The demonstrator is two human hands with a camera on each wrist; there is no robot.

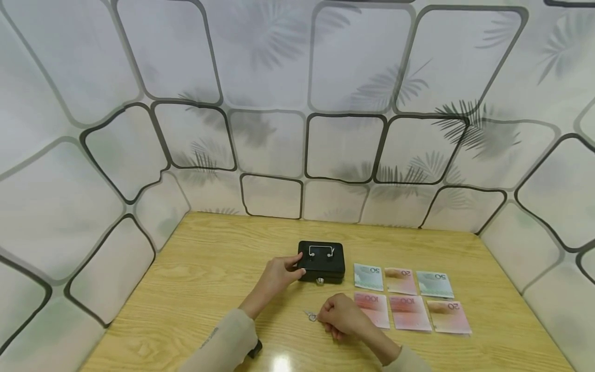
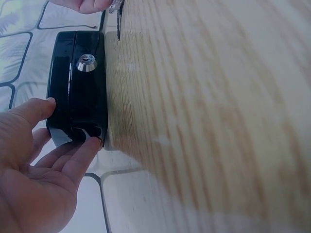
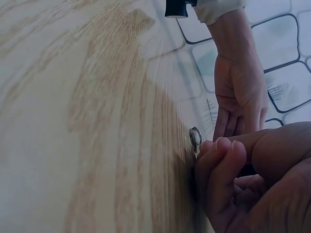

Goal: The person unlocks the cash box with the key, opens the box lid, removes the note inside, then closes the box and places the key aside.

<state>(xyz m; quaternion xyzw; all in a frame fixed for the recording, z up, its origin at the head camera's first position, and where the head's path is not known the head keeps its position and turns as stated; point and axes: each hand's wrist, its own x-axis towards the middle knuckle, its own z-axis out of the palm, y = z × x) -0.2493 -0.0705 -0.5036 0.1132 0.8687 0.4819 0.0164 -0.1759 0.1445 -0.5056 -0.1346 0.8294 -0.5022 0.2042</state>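
Observation:
A small black cash box [image 1: 327, 267] with a silver handle on its lid sits on the wooden table, its round lock [image 1: 319, 281] facing me. My left hand [image 1: 276, 278] holds the box's left side, thumb and fingers against its lid and base, as the left wrist view shows. In front of the box, my right hand [image 1: 343, 315] pinches a ring with small silver keys [image 1: 312, 315], low over the tabletop. In the right wrist view the key ring [image 3: 195, 139] shows at the fingertips; the keys themselves are mostly hidden there.
Several banknotes lie in two rows to the right of the box, among them a green 50 [image 1: 369, 277] and a pink 100 [image 1: 410, 313]. The wooden table [image 1: 209, 258] is bounded by patterned fabric walls [image 1: 274, 142] at the back and sides.

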